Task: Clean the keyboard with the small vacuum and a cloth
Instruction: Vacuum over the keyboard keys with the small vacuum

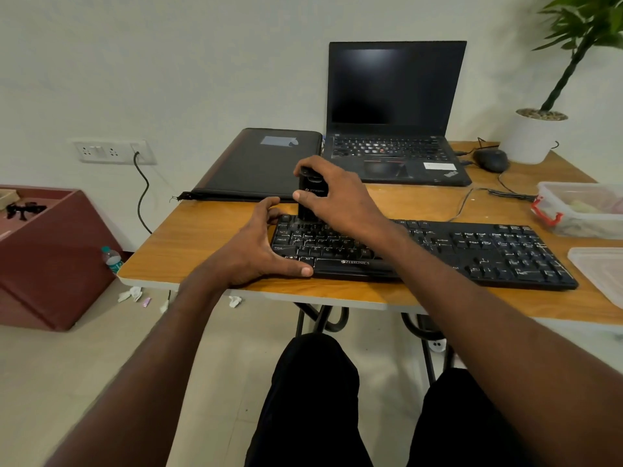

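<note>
Gripping small vacuum [312, 197] upright on keyboard [438, 251], right hand [340, 200]; left hand [259, 244] clasps keyboard's left end.

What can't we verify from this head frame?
- Head view: the small vacuum nozzle's contact with the keyboard is hidden by the right hand.
- Keys beneath the right forearm are covered.
- No cloth can be identified; contents of the plastic container are blurred and cut by the right edge.
- Left hand covers the keyboard's left corner.

Probably a home office: laptop [394, 112], mouse [490, 160], folding desk [209, 230], potted plant [536, 129].
</note>
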A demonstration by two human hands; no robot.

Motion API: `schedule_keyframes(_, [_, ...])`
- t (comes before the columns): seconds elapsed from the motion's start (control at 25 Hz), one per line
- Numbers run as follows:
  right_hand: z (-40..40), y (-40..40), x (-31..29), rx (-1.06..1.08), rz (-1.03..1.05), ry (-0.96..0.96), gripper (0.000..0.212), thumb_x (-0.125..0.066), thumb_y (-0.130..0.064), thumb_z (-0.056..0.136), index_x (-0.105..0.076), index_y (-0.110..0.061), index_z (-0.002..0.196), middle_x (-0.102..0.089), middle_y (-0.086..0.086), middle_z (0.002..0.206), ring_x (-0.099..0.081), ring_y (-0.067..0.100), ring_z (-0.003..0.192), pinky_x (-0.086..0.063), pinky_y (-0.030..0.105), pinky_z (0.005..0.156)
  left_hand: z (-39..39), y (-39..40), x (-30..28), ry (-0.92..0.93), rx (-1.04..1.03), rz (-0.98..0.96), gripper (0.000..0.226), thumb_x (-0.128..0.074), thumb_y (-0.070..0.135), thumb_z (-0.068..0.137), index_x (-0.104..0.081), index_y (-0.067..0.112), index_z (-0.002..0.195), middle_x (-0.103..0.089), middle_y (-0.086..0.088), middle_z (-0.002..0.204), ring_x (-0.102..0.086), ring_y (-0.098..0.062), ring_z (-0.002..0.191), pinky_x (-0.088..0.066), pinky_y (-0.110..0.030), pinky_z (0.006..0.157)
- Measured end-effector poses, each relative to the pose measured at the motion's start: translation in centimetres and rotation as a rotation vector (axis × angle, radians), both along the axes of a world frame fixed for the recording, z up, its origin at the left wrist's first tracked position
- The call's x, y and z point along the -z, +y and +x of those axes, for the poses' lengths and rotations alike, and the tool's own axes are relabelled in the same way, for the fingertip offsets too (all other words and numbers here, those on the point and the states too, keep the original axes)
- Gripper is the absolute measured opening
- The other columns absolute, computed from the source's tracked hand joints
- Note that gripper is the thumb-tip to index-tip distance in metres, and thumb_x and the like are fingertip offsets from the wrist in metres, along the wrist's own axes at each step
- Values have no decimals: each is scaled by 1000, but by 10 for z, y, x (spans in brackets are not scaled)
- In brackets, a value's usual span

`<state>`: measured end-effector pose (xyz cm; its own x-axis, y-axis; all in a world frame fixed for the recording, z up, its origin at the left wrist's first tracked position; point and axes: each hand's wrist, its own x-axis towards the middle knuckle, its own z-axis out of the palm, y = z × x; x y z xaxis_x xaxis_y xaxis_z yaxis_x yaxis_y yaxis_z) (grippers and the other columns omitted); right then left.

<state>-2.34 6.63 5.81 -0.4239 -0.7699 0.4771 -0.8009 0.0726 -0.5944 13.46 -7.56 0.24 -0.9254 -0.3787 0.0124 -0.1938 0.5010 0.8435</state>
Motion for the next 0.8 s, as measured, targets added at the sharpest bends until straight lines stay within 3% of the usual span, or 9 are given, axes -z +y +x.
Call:
schedule_keyframes(0.08, [-14,19,-6,65,63,26,39,-71,-34,94,-56,-32,130,-64,-7,118,-63,12,102,-57,25,80,0,0,-1,-5,-5,0,162,-99,70,34,-8,36,164,-33,11,159,-40,-9,141,-43,-18,102])
schedule_keyframes(0.24, [-46,67,-10,138,119,-85,37,-73,-31,93,-57,-32,126,-59,-8,113,-60,5,92,-47,8,63,0,0,-2,-9,-7,-1,161,-99,70,33,-10,37,163,-32,9,161,-37,-11,143,-42,-18,101])
schedule_keyframes(0.48, [-74,107,-19,358,158,43,38,-73,-32,88,-60,-30,124,-62,-6,114,-61,18,104,-57,33,81,1,2,-4,-23,-17,-29,154,-99,66,37,-12,41,161,-33,7,163,-37,-10,142,-40,-19,101])
schedule_keyframes(0.6, [-69,101,-15,299,-44,-233,32,-73,-28,91,-59,-29,120,-61,-6,117,-62,17,110,-61,37,86,1,3,-6,-30,-21,-31,154,-99,66,35,-13,42,160,-33,6,162,-38,-11,142,-40,-23,104])
schedule_keyframes(0.64, [-67,99,-13,283,-46,-233,31,-73,-27,91,-59,-29,119,-60,-8,115,-62,16,109,-61,39,87,1,4,-7,-38,-21,-29,155,-99,66,34,-13,41,160,-34,6,163,-39,-12,142,-40,-25,106])
schedule_keyframes(0.8, [-69,107,-21,474,145,155,39,-73,-35,86,-59,-32,121,-65,-7,111,-60,14,96,-54,32,74,3,9,-18,-133,6,-49,161,-98,66,31,-9,40,163,-30,1,167,-37,-15,144,-38,-31,111])
